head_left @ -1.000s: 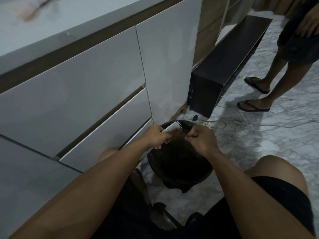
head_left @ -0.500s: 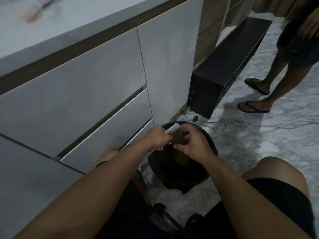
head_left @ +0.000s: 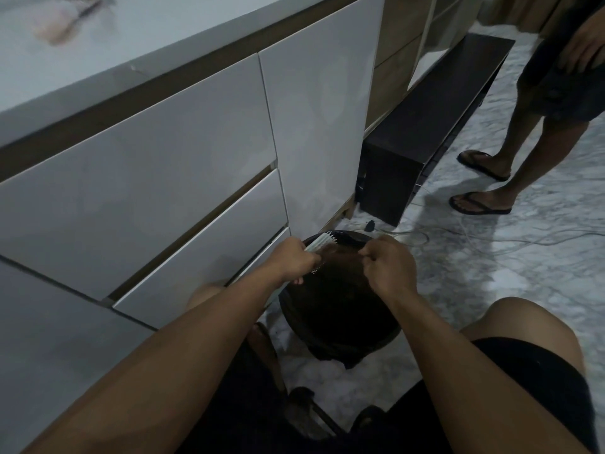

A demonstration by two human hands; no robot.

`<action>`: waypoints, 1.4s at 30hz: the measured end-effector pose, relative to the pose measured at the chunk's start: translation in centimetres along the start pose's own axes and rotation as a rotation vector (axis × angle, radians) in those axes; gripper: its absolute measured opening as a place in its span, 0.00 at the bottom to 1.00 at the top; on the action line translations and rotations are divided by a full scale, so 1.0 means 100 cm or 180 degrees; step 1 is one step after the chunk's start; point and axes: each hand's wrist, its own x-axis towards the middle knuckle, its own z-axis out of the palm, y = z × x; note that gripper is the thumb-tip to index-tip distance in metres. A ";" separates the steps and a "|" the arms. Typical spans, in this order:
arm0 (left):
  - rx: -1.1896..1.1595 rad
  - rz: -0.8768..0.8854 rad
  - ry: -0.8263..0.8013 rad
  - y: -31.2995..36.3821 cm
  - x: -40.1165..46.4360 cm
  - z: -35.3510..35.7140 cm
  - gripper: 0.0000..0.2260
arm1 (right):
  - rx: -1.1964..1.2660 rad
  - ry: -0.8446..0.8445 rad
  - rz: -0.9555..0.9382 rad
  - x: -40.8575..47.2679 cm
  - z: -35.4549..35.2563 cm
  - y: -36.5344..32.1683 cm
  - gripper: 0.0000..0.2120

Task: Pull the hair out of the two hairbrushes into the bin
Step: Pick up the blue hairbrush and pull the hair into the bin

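My left hand [head_left: 294, 260] grips a pale hairbrush [head_left: 319, 240] over a round black bin [head_left: 340, 339] on the floor; its bristles point toward my right hand. My right hand [head_left: 388, 267] is pinched shut on a sheet of brown hair [head_left: 342, 257] stretched between the brush and its fingertips. A second hairbrush [head_left: 78, 9] shows, blurred, on the white countertop at the top left.
White drawers and a cabinet door [head_left: 314, 126] stand close on the left. A black low bench [head_left: 432, 126] runs along the wall beyond the bin. Cables [head_left: 474, 234] cross the marble floor. Another person's legs in sandals [head_left: 481, 204] stand at right.
My right hand has moved rightward away from the brush, drawing the hair out into a stretched sheet over the bin. The left hand holds the brush in nearly the same place.
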 end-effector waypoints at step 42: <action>-0.0123 0.0041 -0.0099 0.006 -0.001 0.011 0.13 | 0.0484 -0.0293 -0.0660 -0.005 0.010 -0.007 0.19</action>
